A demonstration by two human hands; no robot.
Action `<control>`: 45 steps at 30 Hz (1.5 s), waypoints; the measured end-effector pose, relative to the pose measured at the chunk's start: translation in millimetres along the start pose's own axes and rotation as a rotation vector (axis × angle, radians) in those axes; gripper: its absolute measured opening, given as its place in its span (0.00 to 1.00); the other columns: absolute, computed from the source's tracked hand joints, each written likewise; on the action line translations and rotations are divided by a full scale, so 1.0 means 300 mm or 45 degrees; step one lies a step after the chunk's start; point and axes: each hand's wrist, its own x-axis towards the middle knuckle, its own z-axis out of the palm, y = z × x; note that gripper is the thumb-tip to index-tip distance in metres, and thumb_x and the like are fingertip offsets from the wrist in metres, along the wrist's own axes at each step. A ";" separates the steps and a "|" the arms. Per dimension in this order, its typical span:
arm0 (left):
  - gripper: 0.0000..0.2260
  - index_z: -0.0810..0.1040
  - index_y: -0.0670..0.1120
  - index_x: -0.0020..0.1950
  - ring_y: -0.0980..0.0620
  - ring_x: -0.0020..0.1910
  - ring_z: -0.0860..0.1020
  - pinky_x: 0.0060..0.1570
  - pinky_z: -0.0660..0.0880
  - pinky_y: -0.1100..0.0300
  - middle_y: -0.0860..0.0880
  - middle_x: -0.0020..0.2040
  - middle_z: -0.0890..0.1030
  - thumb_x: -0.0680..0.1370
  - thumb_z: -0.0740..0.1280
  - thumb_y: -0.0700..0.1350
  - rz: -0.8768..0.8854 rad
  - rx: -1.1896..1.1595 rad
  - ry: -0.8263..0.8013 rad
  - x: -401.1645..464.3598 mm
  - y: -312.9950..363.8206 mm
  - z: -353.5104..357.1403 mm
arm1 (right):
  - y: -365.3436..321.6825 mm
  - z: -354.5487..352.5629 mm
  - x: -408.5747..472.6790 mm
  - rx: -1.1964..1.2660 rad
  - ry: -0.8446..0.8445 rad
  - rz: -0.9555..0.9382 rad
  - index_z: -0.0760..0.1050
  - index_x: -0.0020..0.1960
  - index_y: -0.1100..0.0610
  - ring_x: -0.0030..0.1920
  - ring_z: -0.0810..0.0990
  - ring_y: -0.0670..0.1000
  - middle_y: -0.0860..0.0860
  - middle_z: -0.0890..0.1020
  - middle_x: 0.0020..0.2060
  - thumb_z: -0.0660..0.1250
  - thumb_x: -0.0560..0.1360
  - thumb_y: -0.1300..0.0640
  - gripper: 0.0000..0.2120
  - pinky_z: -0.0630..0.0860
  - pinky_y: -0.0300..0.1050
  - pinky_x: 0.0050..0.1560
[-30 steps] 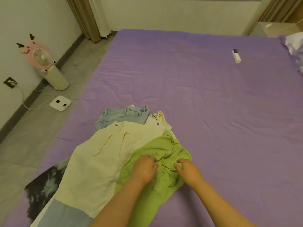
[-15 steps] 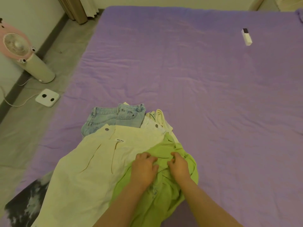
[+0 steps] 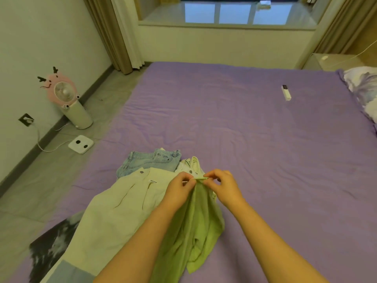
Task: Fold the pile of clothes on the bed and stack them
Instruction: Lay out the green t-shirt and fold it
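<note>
A green garment hangs bunched between my hands, lifted off the purple bed. My left hand and my right hand both pinch its top edge, close together. Under it, at the bed's near left, lies the pile: cream trousers, folded light-blue jeans, a white garment and a black-and-white printed piece at the bed's edge. A pale blue cloth shows at the bottom left.
A white remote lies far right on the bed, near a pillow. On the floor to the left stand a pink fan and a white scale. A bedside table is at the back right.
Both hands took hold of the green garment's edge and raised it off the pile. The camera tilted up, bringing the window into view.
</note>
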 end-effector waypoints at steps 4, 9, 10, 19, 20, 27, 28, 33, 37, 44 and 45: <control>0.02 0.72 0.46 0.49 0.55 0.34 0.72 0.31 0.68 0.70 0.48 0.39 0.75 0.81 0.62 0.43 0.015 -0.126 -0.017 -0.142 0.173 -0.074 | -0.151 -0.111 -0.086 0.029 -0.113 -0.202 0.77 0.50 0.56 0.52 0.72 0.47 0.48 0.76 0.47 0.68 0.76 0.59 0.04 0.65 0.38 0.53; 0.03 0.73 0.48 0.47 0.53 0.39 0.74 0.40 0.70 0.61 0.48 0.43 0.76 0.81 0.62 0.43 0.156 -0.222 0.157 -0.340 0.384 -0.178 | -0.332 -0.226 -0.213 0.150 -0.250 -0.357 0.74 0.58 0.51 0.44 0.77 0.46 0.49 0.78 0.41 0.66 0.77 0.54 0.10 0.72 0.40 0.49; 0.03 0.73 0.47 0.48 0.52 0.40 0.74 0.41 0.70 0.59 0.47 0.44 0.76 0.81 0.62 0.43 0.185 -0.233 0.196 -0.381 0.421 -0.204 | -0.362 -0.252 -0.234 0.092 -0.270 -0.415 0.77 0.56 0.53 0.45 0.77 0.45 0.48 0.79 0.41 0.66 0.77 0.54 0.08 0.72 0.41 0.50; 0.11 0.77 0.51 0.58 0.52 0.48 0.78 0.47 0.75 0.60 0.47 0.50 0.79 0.77 0.67 0.41 0.365 -0.169 0.260 -0.679 0.664 -0.353 | -0.712 -0.508 -0.402 0.240 -0.175 -0.639 0.77 0.41 0.51 0.35 0.77 0.45 0.45 0.79 0.33 0.66 0.78 0.56 0.07 0.77 0.42 0.38; 0.11 0.78 0.51 0.57 0.51 0.51 0.79 0.50 0.76 0.59 0.47 0.52 0.80 0.77 0.68 0.41 0.384 -0.183 0.235 -0.701 0.686 -0.352 | -0.749 -0.531 -0.425 0.245 -0.177 -0.665 0.78 0.41 0.51 0.33 0.77 0.44 0.45 0.80 0.32 0.66 0.77 0.56 0.07 0.76 0.40 0.35; 0.31 0.82 0.42 0.54 0.46 0.54 0.81 0.60 0.76 0.50 0.43 0.52 0.84 0.68 0.66 0.67 0.479 -0.073 0.062 -0.817 0.810 -0.330 | -0.856 -0.644 -0.578 0.347 -0.266 -0.726 0.81 0.44 0.56 0.36 0.82 0.48 0.51 0.84 0.34 0.67 0.77 0.59 0.05 0.79 0.42 0.35; 0.30 0.82 0.40 0.53 0.44 0.53 0.81 0.59 0.77 0.48 0.41 0.51 0.83 0.68 0.67 0.65 0.489 -0.024 0.014 -0.827 0.819 -0.334 | -0.853 -0.653 -0.596 0.361 -0.258 -0.725 0.81 0.45 0.56 0.36 0.83 0.49 0.51 0.84 0.35 0.67 0.76 0.59 0.04 0.79 0.42 0.36; 0.17 0.85 0.47 0.47 0.50 0.45 0.83 0.47 0.79 0.57 0.46 0.45 0.85 0.69 0.70 0.58 0.559 0.034 -0.219 -0.886 0.853 -0.343 | -0.830 -0.660 -0.680 0.454 -0.249 -0.692 0.81 0.50 0.59 0.40 0.83 0.50 0.53 0.85 0.39 0.66 0.77 0.60 0.05 0.79 0.41 0.39; 0.08 0.83 0.45 0.46 0.55 0.40 0.81 0.40 0.76 0.64 0.50 0.39 0.84 0.76 0.68 0.48 0.680 -0.185 -0.169 -0.928 0.869 -0.359 | -0.805 -0.635 -0.765 0.590 -0.293 -0.666 0.79 0.56 0.60 0.45 0.82 0.52 0.56 0.84 0.46 0.68 0.75 0.59 0.11 0.79 0.44 0.46; 0.13 0.80 0.43 0.51 0.54 0.41 0.81 0.40 0.78 0.60 0.49 0.41 0.82 0.71 0.70 0.49 0.705 -0.365 -0.182 -1.021 0.842 -0.436 | -0.734 -0.563 -0.886 0.369 -0.293 -0.487 0.80 0.48 0.57 0.40 0.82 0.48 0.51 0.84 0.40 0.68 0.75 0.59 0.03 0.80 0.41 0.40; 0.13 0.79 0.44 0.49 0.54 0.40 0.81 0.38 0.78 0.61 0.49 0.41 0.82 0.69 0.71 0.49 0.691 -0.361 -0.198 -1.037 0.830 -0.445 | -0.744 -0.569 -0.901 0.444 -0.228 -0.484 0.80 0.47 0.57 0.38 0.82 0.48 0.52 0.83 0.39 0.68 0.76 0.60 0.03 0.79 0.41 0.37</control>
